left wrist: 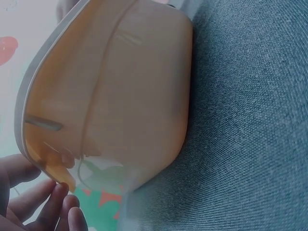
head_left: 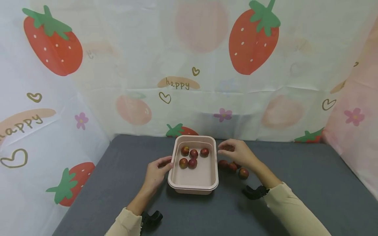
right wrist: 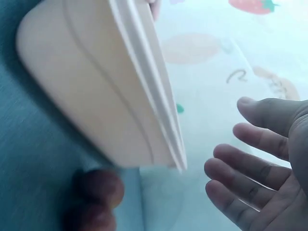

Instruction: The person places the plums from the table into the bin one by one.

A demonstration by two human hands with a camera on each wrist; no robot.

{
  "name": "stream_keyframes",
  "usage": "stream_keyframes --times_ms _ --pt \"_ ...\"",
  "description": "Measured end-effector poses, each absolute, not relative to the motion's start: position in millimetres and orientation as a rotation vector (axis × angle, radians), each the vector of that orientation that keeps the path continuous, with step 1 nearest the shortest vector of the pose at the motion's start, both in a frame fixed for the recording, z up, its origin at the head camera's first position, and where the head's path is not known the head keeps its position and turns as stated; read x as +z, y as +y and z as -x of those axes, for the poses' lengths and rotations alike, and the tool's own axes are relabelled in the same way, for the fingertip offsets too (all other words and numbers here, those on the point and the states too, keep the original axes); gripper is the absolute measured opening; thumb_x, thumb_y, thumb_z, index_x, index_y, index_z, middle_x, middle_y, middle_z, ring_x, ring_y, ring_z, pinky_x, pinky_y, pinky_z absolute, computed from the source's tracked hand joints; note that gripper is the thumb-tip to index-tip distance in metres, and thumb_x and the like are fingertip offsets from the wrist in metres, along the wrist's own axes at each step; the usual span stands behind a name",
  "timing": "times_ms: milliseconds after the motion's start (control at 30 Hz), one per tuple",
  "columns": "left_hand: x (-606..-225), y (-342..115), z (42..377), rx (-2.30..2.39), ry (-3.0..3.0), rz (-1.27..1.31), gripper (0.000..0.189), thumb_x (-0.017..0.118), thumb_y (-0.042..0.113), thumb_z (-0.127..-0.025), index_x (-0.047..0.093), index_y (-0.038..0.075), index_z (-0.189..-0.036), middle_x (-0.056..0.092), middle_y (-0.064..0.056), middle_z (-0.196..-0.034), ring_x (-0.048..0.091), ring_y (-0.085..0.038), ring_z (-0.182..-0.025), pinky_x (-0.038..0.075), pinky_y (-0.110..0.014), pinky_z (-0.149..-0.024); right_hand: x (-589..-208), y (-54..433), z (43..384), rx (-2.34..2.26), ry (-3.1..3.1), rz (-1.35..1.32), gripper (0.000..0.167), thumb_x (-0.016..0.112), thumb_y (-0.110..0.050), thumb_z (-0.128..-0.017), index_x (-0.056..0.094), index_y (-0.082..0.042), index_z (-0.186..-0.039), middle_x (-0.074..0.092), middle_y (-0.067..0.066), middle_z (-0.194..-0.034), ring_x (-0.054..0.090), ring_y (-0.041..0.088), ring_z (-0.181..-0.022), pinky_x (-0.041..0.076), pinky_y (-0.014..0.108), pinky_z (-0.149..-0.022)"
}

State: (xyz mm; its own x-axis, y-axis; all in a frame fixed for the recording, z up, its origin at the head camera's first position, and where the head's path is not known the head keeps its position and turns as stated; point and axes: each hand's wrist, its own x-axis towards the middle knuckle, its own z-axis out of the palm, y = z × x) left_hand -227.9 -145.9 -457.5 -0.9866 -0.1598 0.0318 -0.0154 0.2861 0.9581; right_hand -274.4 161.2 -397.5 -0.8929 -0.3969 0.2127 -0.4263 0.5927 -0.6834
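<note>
A pale pink plastic box [head_left: 193, 187] stands on the table, with several dark red plums [head_left: 204, 152] lying in its far half. At its left side, my left hand [head_left: 155, 173] holds the rim between thumb and fingers; the left wrist view shows the fingertips [left wrist: 60, 188] right at the edge. My right hand [head_left: 240, 154] hovers just beyond the box's far right side, fingers spread and loosely bent, nothing in them. Below it, several more plums [head_left: 243, 173] lie on the table beside the box, partly hidden by this hand. Two of these plums [right wrist: 103, 187] show blurred in the right wrist view.
Dark grey cloth covers the table [head_left: 283, 160]. Behind it and at both sides hangs a pale curtain [head_left: 141, 65] printed with strawberries, hearts and flowers. A black strap [head_left: 255, 192] sits on the right wrist, another black strap [head_left: 152, 218] on the left.
</note>
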Motion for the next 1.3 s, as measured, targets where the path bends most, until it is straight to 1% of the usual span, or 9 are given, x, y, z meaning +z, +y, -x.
stream_keyframes --times_ms 100,267,433,700,833,1000,1167,1300 --pt "-458.3 -145.6 229.2 -1.794 -2.425 -0.17 0.032 0.067 0.013 -0.091 0.067 0.005 -0.122 0.069 -0.014 -0.118 0.062 -0.023 -0.106 0.052 -0.035 -0.089 -402.5 175.8 268.2 1.19 -2.797 -0.673 0.023 0.068 -0.023 -0.091 0.07 -0.008 -0.109 0.071 0.008 -0.102 0.066 0.02 -0.09 0.055 0.037 -0.081" --pt "-459.1 -145.8 230.5 -1.788 -2.424 -0.162 0.032 0.067 0.012 -0.091 0.067 0.005 -0.122 0.069 -0.014 -0.116 0.062 -0.022 -0.105 0.053 -0.034 -0.088 -413.6 197.0 261.6 1.118 -2.827 -0.621 0.024 0.068 -0.02 -0.091 0.069 -0.004 -0.109 0.07 0.008 -0.099 0.065 0.018 -0.087 0.055 0.036 -0.078" --pt "-458.9 -146.2 230.5 -1.798 -2.415 -0.155 0.032 0.067 0.011 -0.091 0.067 0.004 -0.122 0.07 -0.015 -0.115 0.063 -0.023 -0.104 0.053 -0.033 -0.087 -424.0 213.4 256.4 1.111 -2.848 -0.579 0.026 0.069 -0.02 -0.09 0.069 -0.001 -0.108 0.071 0.009 -0.097 0.065 0.02 -0.086 0.054 0.036 -0.076" --pt "-459.2 -146.4 229.2 -1.792 -2.426 -0.169 0.032 0.066 0.012 -0.091 0.067 0.005 -0.122 0.07 -0.015 -0.115 0.062 -0.022 -0.104 0.052 -0.033 -0.088 -441.3 229.4 249.1 1.038 -2.908 -0.566 0.027 0.071 -0.019 -0.088 0.069 0.0 -0.108 0.07 0.016 -0.102 0.066 0.023 -0.085 0.053 0.032 -0.068" --pt "-459.2 -146.5 228.6 -1.802 -2.42 -0.166 0.032 0.067 0.012 -0.091 0.067 0.004 -0.122 0.07 -0.015 -0.115 0.063 -0.022 -0.105 0.053 -0.033 -0.088 -449.4 232.8 247.0 1.027 -2.934 -0.547 0.025 0.072 -0.02 -0.088 0.069 -0.003 -0.106 0.07 0.013 -0.101 0.065 0.019 -0.083 0.051 0.029 -0.066" --pt "-458.4 -146.5 227.9 -1.81 -2.414 -0.169 0.032 0.067 0.011 -0.091 0.067 0.004 -0.122 0.07 -0.015 -0.114 0.063 -0.022 -0.105 0.053 -0.032 -0.087 -458.9 235.3 246.2 0.991 -2.94 -0.541 0.02 0.073 -0.019 -0.086 0.071 -0.006 -0.101 0.07 0.007 -0.095 0.063 0.015 -0.081 0.049 0.029 -0.067" --pt "-457.8 -146.6 227.4 -1.81 -2.414 -0.174 0.032 0.067 0.011 -0.091 0.067 0.004 -0.122 0.07 -0.015 -0.114 0.063 -0.022 -0.104 0.052 -0.031 -0.086 -464.2 233.7 245.8 0.996 -2.946 -0.52 0.021 0.076 -0.019 -0.083 0.071 -0.006 -0.099 0.071 0.005 -0.092 0.064 0.014 -0.081 0.049 0.029 -0.067" --pt "-456.8 -146.0 227.0 -1.816 -2.412 -0.17 0.031 0.067 0.011 -0.09 0.067 0.003 -0.121 0.07 -0.015 -0.115 0.063 -0.022 -0.103 0.052 -0.027 -0.084 -465.4 231.5 245.4 1.012 -2.934 -0.497 0.02 0.077 -0.02 -0.082 0.071 -0.007 -0.096 0.073 0.005 -0.092 0.066 0.016 -0.083 0.05 0.03 -0.069"
